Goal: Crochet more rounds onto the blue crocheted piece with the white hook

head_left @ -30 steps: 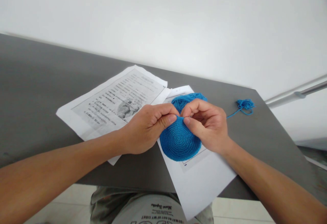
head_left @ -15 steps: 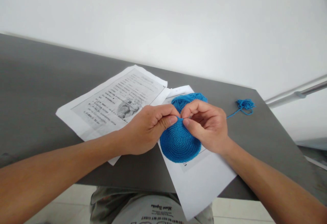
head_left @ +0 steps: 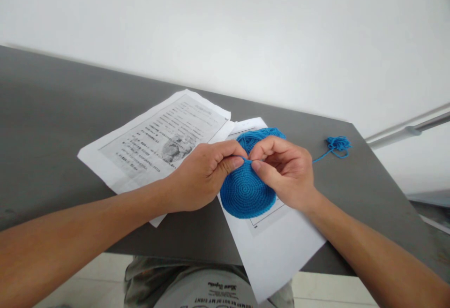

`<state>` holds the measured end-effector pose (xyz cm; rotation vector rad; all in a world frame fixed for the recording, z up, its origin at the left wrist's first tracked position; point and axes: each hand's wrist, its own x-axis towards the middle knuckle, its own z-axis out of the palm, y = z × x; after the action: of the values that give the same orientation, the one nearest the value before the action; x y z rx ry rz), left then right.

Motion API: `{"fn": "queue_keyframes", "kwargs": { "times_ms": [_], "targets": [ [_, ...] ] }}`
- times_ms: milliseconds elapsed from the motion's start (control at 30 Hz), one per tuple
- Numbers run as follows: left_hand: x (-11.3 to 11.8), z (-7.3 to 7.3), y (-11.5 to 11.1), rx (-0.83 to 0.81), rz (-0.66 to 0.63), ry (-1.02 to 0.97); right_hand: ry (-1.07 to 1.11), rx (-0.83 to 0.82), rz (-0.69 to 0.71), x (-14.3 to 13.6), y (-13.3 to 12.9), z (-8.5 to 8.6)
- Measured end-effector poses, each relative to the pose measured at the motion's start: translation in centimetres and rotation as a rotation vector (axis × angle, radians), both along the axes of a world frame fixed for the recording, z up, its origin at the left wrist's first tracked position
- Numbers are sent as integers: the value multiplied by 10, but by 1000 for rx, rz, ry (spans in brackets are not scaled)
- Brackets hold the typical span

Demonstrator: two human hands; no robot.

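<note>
A round blue crocheted piece (head_left: pixel 248 191), worked in rings from its centre, hangs between my two hands above a sheet of paper. My left hand (head_left: pixel 209 172) pinches its top edge between thumb and forefinger. Right beside that, my right hand (head_left: pixel 286 169) pinches the same edge, also with thumb and forefinger, its other fingers curled. The fingertips nearly meet, and whatever lies right between them is too small to make out. Just behind the hands is a bundle of blue yarn (head_left: pixel 262 135), partly covered by them.
Printed sheets (head_left: pixel 165 134) lie left of my hands, and another sheet (head_left: pixel 281 251) lies under them, hanging over the front edge of the grey table (head_left: pixel 70 101). A small tangle of blue yarn (head_left: pixel 338 145) sits at right, its strand running behind my right hand. A white wall (head_left: pixel 225 31) stands behind.
The lower edge of the crocheted piece has swung up slightly, showing more of the printed sheet below it. Both hands keep their pinch at nearly the same spot.
</note>
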<state>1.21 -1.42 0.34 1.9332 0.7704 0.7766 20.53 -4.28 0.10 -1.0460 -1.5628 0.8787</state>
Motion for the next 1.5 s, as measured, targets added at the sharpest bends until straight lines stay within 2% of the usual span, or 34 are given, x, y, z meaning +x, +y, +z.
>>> {"fn": "queue_keyframes", "kwargs": {
  "times_ms": [533,867,1167,1500],
  "targets": [
    [0,-3,1,6,-27,-4,-47,21,14,0,0,-1],
    [-1,-3,-1,-107,-25,-61,32,-89,50,-3,0,7],
    [0,-3,-3,-225,-33,-143,65,-167,76,-5,1,7],
    [-1,-3,-3,-292,-48,-182,48,-147,95,-4,0,9]
  ]
}}
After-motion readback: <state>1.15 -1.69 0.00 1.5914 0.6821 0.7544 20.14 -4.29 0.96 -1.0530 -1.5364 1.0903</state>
